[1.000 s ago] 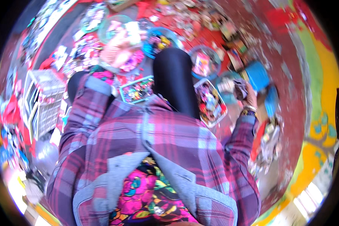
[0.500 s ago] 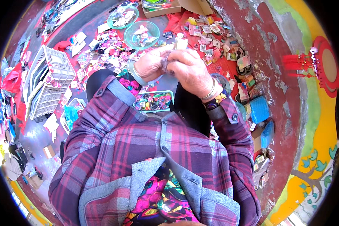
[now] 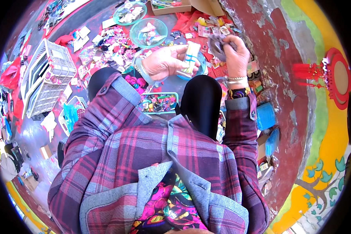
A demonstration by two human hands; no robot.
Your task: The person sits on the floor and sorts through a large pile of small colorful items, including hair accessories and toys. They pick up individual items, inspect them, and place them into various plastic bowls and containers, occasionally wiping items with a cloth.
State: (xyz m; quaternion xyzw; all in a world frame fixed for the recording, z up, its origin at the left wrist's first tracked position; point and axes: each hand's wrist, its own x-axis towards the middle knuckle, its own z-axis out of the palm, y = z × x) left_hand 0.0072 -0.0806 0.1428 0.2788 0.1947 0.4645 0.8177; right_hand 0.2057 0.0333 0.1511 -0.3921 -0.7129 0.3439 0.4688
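My left hand (image 3: 163, 64) is closed on a small pale card (image 3: 192, 52) with blue bands across it, pinched between thumb and fingers. Out to the right, my right hand (image 3: 237, 57) grips a greyish-purple gathered piece of cloth (image 3: 216, 46), perhaps a scrunchie; its exact kind is unclear. The two hands are apart, above my knees. Below the card, part of a blue-rimmed clear bowl (image 3: 202, 67) shows. Between my legs a green-rimmed tray (image 3: 177, 102) holds many small colourful pieces.
Two clear green basins (image 3: 167, 34) (image 3: 115, 16) stand ahead, beside a heap of bright small goods (image 3: 115, 45). A cardboard box (image 3: 175, 9) lies at the far side. Grey plastic crates (image 3: 60, 68) stand left. Blue baskets (image 3: 266, 116) line the peeling red wall (image 3: 279, 74) at right.
My hands were together over the purple cloth; now they are apart. The right hand has moved right with the cloth, while the card stays in the left, now plainly seen.
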